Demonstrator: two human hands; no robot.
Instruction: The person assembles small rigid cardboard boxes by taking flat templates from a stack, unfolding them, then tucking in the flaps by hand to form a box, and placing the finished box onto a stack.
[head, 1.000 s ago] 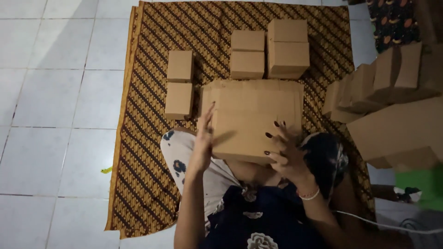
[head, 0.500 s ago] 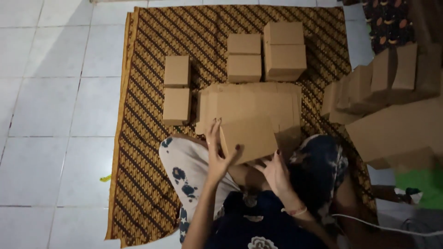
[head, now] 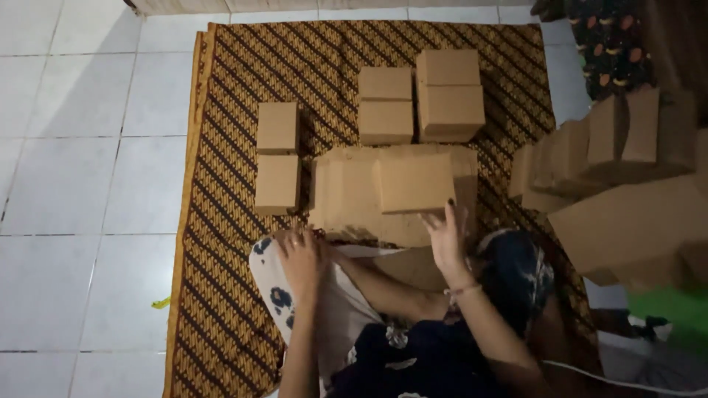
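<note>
Cardboard box (head: 414, 183), folded and brown, sits on top of a flat cardboard stack (head: 346, 203) at the mat's middle, its lower edge against the fingertips of the right hand (head: 448, 239), whose fingers are spread and raised, palm toward it. Left hand (head: 301, 258) rests curled at the stack's near left corner, by the knee. Four finished boxes (head: 278, 153) stand beyond, more pile at right (head: 612, 144). Patterned mat (head: 221, 221) lies bare on the left, white tile floor (head: 81, 184) past its edge.
</note>
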